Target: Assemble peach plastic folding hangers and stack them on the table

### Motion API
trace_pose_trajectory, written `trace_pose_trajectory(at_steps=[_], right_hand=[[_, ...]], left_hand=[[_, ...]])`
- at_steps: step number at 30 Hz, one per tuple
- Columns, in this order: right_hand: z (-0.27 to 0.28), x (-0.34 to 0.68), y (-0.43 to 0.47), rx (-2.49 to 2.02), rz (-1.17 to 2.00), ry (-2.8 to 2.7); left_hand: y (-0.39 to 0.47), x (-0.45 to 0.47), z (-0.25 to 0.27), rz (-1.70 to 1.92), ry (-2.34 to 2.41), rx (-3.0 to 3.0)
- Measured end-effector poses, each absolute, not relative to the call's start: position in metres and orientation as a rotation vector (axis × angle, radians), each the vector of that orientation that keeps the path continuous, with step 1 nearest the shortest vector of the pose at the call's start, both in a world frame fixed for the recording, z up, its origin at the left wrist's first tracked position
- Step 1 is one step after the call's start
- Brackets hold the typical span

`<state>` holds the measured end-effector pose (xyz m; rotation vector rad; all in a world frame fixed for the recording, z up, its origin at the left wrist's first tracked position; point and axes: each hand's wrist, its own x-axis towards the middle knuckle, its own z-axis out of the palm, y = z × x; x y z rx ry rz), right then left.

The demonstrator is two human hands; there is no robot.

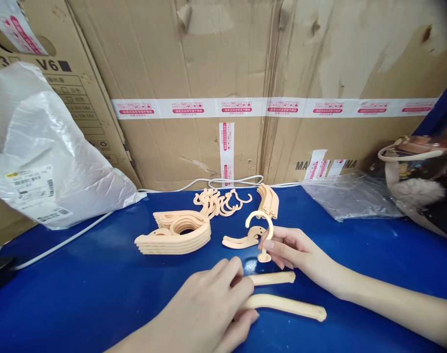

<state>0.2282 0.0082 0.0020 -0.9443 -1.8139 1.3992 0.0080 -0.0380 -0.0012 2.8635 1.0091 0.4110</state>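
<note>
Between the thumb and fingers of my right hand [295, 247] is a cream plastic hanger hook [269, 230], held upright with its curl to the left. My left hand [212, 304] closes on two cream hanger arms, a straighter upper one [275, 278] and a curved lower one [289, 306]; their left ends are hidden by my fingers. Just behind my right hand lies a small hanger piece [241, 241]. Left of it stands a stack of folded hangers [174, 240]. Farther back are a pile of loose hooks [219, 202] and a bundle of curved arms [268, 200].
Cardboard boxes [194, 147] with printed tape wall off the back of the blue table [91, 294]. A white plastic package [47, 147] leans at left. A clear plastic bag [352, 198] and a dark bag with a pompom [422, 191] are at right. A white cable [65, 242] crosses the tabletop.
</note>
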Motion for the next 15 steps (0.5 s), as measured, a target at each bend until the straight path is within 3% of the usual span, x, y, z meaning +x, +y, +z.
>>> trace_pose_trajectory(at_steps=[6, 12, 15], right_hand=[[0.001, 0.23, 0.009, -0.94, 1.429, -1.811], [0.004, 0.228, 0.008, -0.934, 1.442, -1.793], [0.004, 0.228, 0.008, -0.935, 1.46, -1.764]], left_hand=[[-0.04, 0.001, 0.006, 0.597, 1.026, 2.65], [-0.034, 0.0, 0.027, 0.764, 1.052, 1.567], [-0.03, -0.001, 0.03, 0.89, 0.948, 1.319]])
